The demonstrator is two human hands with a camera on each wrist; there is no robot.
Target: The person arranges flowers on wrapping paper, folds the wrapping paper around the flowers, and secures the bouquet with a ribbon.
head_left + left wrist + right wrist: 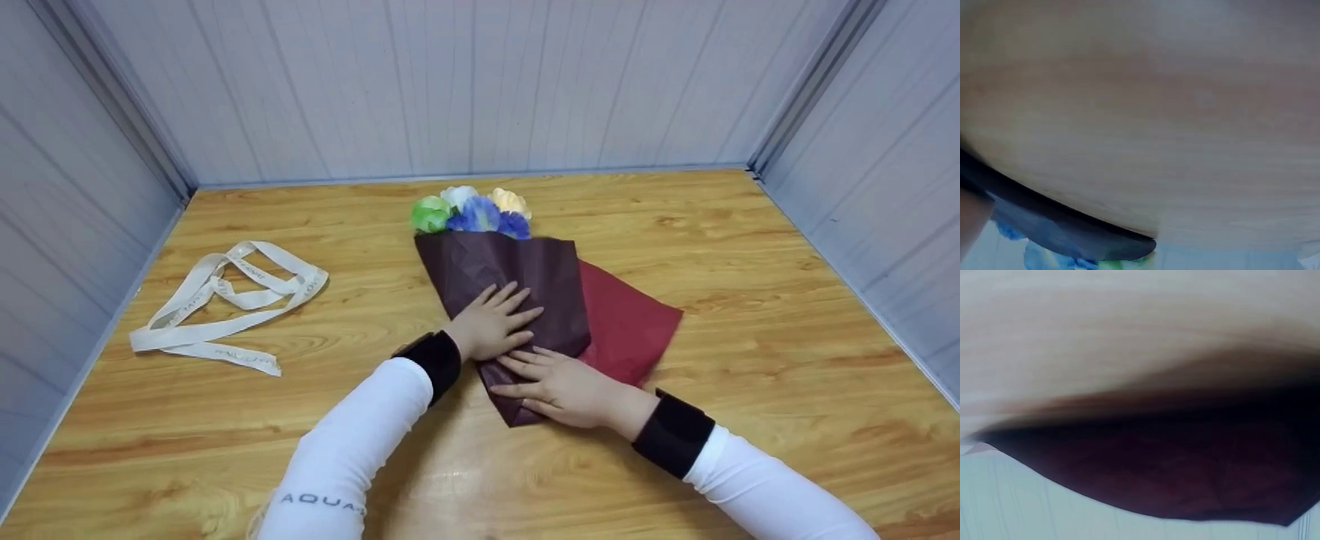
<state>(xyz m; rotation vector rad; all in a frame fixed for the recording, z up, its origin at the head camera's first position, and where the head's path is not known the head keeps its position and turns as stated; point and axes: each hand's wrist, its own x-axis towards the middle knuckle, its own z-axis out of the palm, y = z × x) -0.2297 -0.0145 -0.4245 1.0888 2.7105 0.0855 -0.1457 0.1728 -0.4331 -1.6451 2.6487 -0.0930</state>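
A bouquet lies on the wooden table, wrapped in dark maroon paper (510, 270), with green, white, blue and cream flowers (476, 214) showing past its top edge. A brighter red flap (626, 322) of wrapping spreads out on the right. My left hand (491, 322) rests flat on the middle of the wrap, fingers spread and straight. Lower down, near the wrap's narrow end, my right hand (566, 386) presses on the paper with its fingers extended. The stems are hidden inside the wrap. In the right wrist view, maroon paper (1174, 478) fills the lower part.
On the left of the table (750, 390) lies a loosely looped white ribbon (217, 328) with printed lettering. Pale panelled walls (472, 90) stand behind the table and along both sides.
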